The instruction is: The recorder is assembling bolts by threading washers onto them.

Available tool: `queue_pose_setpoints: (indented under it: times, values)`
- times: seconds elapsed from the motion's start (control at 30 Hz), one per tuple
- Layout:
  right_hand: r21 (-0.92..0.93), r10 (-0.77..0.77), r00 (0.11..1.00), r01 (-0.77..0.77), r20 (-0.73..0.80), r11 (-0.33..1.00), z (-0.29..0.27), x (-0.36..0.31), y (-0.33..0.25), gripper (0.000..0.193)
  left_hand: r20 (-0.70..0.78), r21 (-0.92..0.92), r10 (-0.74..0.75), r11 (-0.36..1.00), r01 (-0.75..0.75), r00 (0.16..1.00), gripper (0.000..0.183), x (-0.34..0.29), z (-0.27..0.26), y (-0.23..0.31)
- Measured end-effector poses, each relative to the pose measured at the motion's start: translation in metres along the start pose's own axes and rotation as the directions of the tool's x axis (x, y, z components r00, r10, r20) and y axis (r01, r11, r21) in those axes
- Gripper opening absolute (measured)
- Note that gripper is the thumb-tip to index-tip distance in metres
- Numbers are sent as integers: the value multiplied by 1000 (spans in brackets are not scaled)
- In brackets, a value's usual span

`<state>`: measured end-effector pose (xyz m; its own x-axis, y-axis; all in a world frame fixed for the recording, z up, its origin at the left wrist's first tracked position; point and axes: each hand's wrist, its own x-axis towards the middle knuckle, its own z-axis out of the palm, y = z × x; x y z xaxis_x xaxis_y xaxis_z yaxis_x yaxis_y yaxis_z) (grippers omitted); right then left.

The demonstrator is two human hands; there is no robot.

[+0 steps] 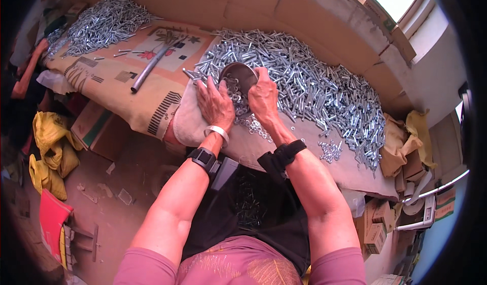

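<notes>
My right hand point(264, 96) grips the rim of a round metal bowl point(245, 75), which is tilted so its mouth faces me. Small metal washers point(234, 88) lie in and at the mouth of the bowl. My left hand point(215, 104) is on the bowl's left side, its fingers stretched out beside the washers and holding nothing that I can see. A few silver bolts point(194, 75) lie by its fingertips. Below the bowl, between my wrists, loose washers point(256, 126) are scattered on the pale cloth point(231, 142).
A large heap of silver bolts point(304, 84) spreads behind and right of my hands, with a small pile of hardware point(330, 151) in front. Another heap point(109, 25) lies far left. A metal tube point(152, 68) rests on the patterned cloth. Cardboard point(213, 3) lines the back.
</notes>
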<state>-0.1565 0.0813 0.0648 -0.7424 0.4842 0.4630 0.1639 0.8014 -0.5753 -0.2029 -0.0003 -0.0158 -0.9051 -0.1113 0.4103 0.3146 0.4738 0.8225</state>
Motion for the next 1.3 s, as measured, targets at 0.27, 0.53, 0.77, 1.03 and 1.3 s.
queue_pose_setpoints:
  times: [0.27, 0.53, 0.77, 1.03, 1.3]
  values:
    - [-22, -196, 974, 194, -114, 981, -23, -17, 16, 28, -18, 188, 3, 982, 0, 1000, 52, 1, 8, 1]
    - [-123, -475, 876, 464, -83, 877, -17, -25, 10, 37, -2, -193, -22, 981, 21, 1000, 51, 16, -6, -17]
    - [-168, -536, 823, 511, -189, 843, -30, -18, 9, 39, 71, -149, 184, 974, -172, 980, 42, -10, -44, -8]
    - [-62, -386, 830, 396, -402, 916, -118, -30, 18, 39, 458, 179, 548, 714, -676, 700, 48, -40, -13, -6]
    - [-121, -220, 914, 189, -341, 974, -332, -154, 35, 34, 658, 329, 618, 280, -902, 431, 37, -9, -16, -29]
